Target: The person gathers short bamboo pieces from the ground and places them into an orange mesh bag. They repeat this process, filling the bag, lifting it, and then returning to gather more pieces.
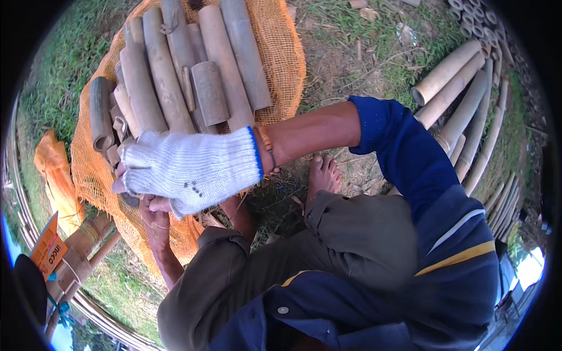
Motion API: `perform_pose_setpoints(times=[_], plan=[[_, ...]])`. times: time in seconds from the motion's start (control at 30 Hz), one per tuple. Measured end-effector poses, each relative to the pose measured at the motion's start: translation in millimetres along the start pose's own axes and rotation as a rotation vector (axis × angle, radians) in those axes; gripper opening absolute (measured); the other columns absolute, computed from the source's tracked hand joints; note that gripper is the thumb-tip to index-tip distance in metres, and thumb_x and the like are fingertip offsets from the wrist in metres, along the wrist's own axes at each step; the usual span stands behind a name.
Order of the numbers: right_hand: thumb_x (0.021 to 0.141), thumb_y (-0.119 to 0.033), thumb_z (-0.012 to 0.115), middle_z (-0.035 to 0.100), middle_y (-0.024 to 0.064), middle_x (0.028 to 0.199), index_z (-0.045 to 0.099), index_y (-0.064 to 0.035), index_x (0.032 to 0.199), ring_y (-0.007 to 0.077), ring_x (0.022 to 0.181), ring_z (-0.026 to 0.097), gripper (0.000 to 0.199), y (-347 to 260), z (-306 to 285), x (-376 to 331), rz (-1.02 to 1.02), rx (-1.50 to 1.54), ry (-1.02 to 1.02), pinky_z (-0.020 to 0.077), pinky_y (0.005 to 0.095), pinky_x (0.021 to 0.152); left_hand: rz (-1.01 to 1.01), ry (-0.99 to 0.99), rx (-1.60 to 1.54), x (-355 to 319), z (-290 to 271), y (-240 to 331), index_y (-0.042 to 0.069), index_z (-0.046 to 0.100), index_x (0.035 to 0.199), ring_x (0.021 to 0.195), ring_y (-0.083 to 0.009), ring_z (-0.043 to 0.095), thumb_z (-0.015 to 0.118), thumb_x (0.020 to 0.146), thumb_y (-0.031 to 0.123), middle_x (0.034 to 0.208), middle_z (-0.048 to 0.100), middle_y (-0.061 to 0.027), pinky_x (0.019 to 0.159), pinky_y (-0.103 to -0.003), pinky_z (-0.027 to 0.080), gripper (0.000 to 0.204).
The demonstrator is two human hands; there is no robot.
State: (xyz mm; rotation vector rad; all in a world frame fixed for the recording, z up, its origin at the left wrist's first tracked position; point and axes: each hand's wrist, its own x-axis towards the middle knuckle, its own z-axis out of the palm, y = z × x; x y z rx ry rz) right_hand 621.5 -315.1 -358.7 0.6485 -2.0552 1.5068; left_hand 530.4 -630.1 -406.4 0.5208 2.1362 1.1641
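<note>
My right hand (184, 169), in a white knitted fingerless glove with a blue cuff, reaches across to the left over split and cut bamboo pieces (170, 76). Its bare fingertips curl down at the glove's far left end, and whatever they grip is hidden. Just below it, my bare left hand (155, 212) has its fingers bent and partly covered by the glove. A dark rounded edge shows between the two hands, too little of it to name. The bamboo pieces lie side by side on an orange mesh sack (287, 52).
Long bamboo poles (451, 73) lie at the right, with a stack of cut bamboo tubes (474, 17) behind them. An orange sheet (55, 169) and a bamboo frame (82, 251) are at the left. My bare foot (324, 175) rests on the ground near the sack.
</note>
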Motion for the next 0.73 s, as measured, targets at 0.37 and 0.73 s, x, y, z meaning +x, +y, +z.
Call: perform_pose_setpoints(times=[0.37, 0.73], plan=[[0.093, -0.036, 0.074, 0.066, 0.0165, 0.116, 0.063, -0.0079, 0.131, 0.0383, 0.108, 0.065, 0.048, -9.3, -245.0, -237.6, 0.934, -1.272, -0.332, 0.0579, 0.0477, 0.091, -0.069, 0.517, 0.07, 31.7, 1.4, 28.2, 0.005, 0.056, 0.139, 0.083, -0.0114, 0.056, 0.051, 0.114, 0.033, 0.116, 0.069, -0.0063, 0.069, -0.029, 0.046, 0.038], [0.079, -0.046, 0.082, 0.058, 0.0179, 0.13, 0.061, -0.0177, 0.141, 0.0396, 0.129, 0.054, 0.072, -83.9, -152.9, -338.9, 1.58, -0.975, -0.361, 0.0347, 0.0587, 0.114, -0.192, 0.561, 0.503, 61.9, -45.0, -20.7, 0.005, 0.044, 0.162, 0.126, -0.0293, 0.06, 0.063, 0.097, 0.05, 0.141, 0.059, -0.0138, 0.103, -0.043, 0.05, 0.081]])
